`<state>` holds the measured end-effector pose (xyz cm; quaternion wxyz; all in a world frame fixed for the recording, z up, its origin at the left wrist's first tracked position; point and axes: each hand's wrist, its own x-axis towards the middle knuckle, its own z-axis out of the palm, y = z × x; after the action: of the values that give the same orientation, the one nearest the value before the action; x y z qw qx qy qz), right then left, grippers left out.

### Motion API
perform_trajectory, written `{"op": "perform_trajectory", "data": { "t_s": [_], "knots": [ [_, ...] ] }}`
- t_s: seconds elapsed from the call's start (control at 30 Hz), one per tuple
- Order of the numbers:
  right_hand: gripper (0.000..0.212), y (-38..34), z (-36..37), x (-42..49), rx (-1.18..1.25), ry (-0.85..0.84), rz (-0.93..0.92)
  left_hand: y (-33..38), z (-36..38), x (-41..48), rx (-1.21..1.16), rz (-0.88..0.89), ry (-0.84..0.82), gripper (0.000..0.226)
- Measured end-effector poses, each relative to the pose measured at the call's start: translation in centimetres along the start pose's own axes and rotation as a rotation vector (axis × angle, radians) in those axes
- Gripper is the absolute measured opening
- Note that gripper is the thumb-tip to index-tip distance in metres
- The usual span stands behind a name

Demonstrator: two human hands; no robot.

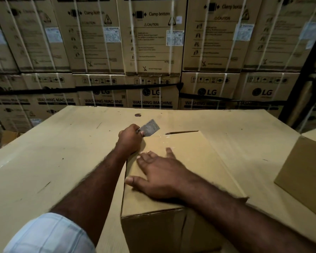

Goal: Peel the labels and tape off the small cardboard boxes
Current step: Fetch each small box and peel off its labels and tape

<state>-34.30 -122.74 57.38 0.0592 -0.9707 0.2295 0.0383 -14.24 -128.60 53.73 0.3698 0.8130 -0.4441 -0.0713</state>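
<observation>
Near the middle of a broad flat cardboard worktop [62, 152], a small plain brown cardboard box [195, 161]. Pinched between thumb and fingers of the left hand [130, 138], a grey printed paper label [150, 127], lifted above the box's far left corner. Pressed flat on the box top, the right hand [159, 178], fingers spread. At the worktop's right edge, a second brown cardboard box [303, 172].

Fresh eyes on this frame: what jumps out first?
The left hand pinches a grey printed label, held up at the far left corner of the small cardboard box at centre. The right hand lies flat on the box top. Behind them, a wall of strapped LG washing machine cartons fills the upper half, and a second box sits at the right edge.
</observation>
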Motion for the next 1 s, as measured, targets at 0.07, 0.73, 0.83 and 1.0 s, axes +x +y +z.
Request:
{"op": "perform_trajectory", "data": {
  "t_s": [0.07,0.73,0.83,1.0],
  "knots": [
    [0.083,0.6,-0.2,-1.7,0.008,-0.024,-0.052,-0.1,-0.1,0.0,-0.039,-0.001,0.013,0.012],
    [0.077,2.2,-2.4,-8.9,0.155,0.061,0.315,0.3,-0.5,-1.3,-0.273,-0.017,0.107,0.020],
    [0.113,5.7,-1.3,-12.6,0.232,0.030,0.527,0.5,-2.9,-3.4,-0.573,-0.064,0.229,0.020],
    [0.123,5.6,2.3,-14.9,0.441,0.218,0.680,-0.9,-8.3,-9.9,-1.010,-0.292,-0.163,0.009]
  ]
}}
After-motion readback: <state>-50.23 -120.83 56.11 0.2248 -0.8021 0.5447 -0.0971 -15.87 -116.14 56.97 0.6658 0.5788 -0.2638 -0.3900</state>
